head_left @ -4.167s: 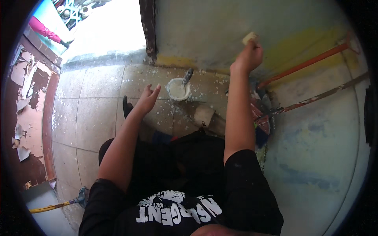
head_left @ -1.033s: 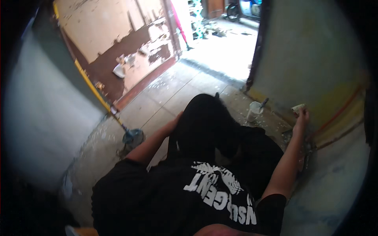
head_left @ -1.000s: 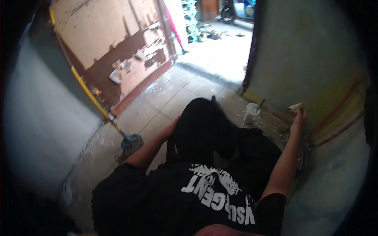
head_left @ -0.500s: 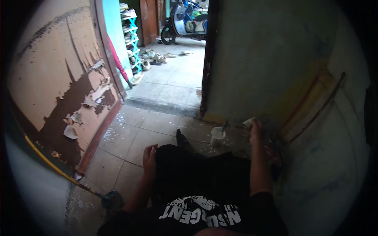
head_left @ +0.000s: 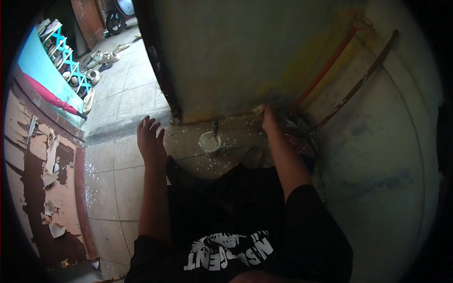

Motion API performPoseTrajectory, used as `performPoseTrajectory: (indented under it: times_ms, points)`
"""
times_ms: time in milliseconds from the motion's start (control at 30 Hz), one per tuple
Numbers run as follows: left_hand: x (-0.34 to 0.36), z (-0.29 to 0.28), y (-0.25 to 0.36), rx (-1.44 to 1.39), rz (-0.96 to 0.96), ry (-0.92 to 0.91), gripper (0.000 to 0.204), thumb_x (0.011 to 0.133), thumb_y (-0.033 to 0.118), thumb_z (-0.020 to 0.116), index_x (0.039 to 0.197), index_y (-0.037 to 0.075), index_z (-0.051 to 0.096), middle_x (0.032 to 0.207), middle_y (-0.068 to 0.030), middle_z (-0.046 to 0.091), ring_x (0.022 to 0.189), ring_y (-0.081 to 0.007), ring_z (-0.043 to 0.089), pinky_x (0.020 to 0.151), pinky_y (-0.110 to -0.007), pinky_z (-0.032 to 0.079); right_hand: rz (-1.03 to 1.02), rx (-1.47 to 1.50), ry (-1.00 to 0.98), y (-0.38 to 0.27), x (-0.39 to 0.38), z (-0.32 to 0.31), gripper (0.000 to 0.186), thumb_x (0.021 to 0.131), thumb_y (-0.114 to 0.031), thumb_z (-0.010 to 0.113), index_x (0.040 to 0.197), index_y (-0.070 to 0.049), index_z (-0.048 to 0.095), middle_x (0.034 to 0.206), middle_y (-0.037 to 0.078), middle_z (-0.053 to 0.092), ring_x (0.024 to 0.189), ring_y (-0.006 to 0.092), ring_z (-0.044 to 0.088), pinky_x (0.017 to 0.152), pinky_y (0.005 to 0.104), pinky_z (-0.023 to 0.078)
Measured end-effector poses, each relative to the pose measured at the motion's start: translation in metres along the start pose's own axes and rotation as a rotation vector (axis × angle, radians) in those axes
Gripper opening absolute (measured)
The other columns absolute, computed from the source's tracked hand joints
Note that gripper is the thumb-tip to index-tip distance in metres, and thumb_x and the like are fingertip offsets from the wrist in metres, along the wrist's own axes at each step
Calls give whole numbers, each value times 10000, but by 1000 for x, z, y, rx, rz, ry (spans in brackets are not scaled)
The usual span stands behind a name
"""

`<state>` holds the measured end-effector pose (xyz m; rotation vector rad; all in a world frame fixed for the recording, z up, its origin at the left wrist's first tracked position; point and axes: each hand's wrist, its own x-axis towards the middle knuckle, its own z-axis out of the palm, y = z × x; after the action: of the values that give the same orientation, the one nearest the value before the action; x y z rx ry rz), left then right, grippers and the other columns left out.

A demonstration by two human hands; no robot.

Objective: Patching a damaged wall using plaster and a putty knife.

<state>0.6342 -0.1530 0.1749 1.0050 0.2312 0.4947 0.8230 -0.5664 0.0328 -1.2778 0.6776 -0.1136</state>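
My left hand [head_left: 150,137] is raised over the tiled floor [head_left: 101,184], left of the paint tub, fingers apart and holding nothing. My right hand [head_left: 268,121] grips a small pale pad [head_left: 258,110] near the foot of the stained wall [head_left: 222,56], right of the tub; whether the pad touches the wall I cannot tell. Between my hands, the white tub [head_left: 207,147] of pale paint or filler stands on the speckled floor with a dark-handled tool [head_left: 215,126] upright in it. My dark-clothed legs [head_left: 219,188] are bent below it.
A door [head_left: 52,198] with peeling surface is at left. The doorway leads over a step [head_left: 118,126] to a shoe rack [head_left: 63,54], loose shoes [head_left: 104,57], a pink umbrella [head_left: 52,96] and a scooter [head_left: 118,19]. Orange [head_left: 325,63] and dark poles [head_left: 363,78] lean in the right corner.
My view has turned toward the right-hand wall and down. My left hand has risen from beside my knee and spread its fingers. My right hand still holds the pad.
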Motion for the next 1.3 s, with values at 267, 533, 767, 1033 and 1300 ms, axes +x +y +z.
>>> performPoseTrajectory:
  times_ms: [267, 533, 767, 1033, 1300]
  points:
    - [70, -102, -137, -172, -568, 484, 472, 965, 443, 513, 1341, 159, 526, 1337, -67, 536, 1183, -209, 507, 971, -394, 399, -161, 391, 73, 16, 57, 36, 292, 952, -217, 592, 1185, -44, 560, 1103, 99, 575, 971, 199, 586, 776, 347, 494]
    - [89, -96, -147, 116, -412, 273, 534, 951, 451, 538, 1376, 131, 502, 1429, -60, 474, 1334, -218, 402, 1113, -422, 249, -803, 173, 361, 2, 61, 51, 268, 946, -230, 591, 1128, -36, 610, 1098, 77, 631, 981, 221, 604, 882, 353, 459]
    - [86, -101, -142, 67, -434, 253, 574, 940, 453, 568, 1386, 103, 478, 1406, -69, 485, 1355, -217, 383, 1119, -408, 253, -814, -163, 341, -3, 23, 75, 611, 1014, -277, 502, 1500, 11, 272, 1543, 239, 268, 1425, 348, 310, 1147, 421, 285]
    - [85, -100, -140, 130, -419, 246, 551, 963, 468, 533, 1372, 102, 485, 1362, -60, 511, 1353, -212, 391, 1089, -414, 296, -842, -135, 277, 4, 38, 92, 839, 1032, -428, 426, 1532, 59, -40, 1617, 247, -94, 1503, 354, -107, 1212, 409, -43]
    - [85, -95, -133, 138, -436, 184, 704, 994, 637, 325, 1400, 77, 456, 1453, -113, 423, 1366, -237, 361, 1116, -447, 256, -962, -214, 282, -1, 38, 85, 824, 1037, -499, 344, 1546, 41, -14, 1622, 253, -48, 1513, 362, -50, 1198, 502, -2]
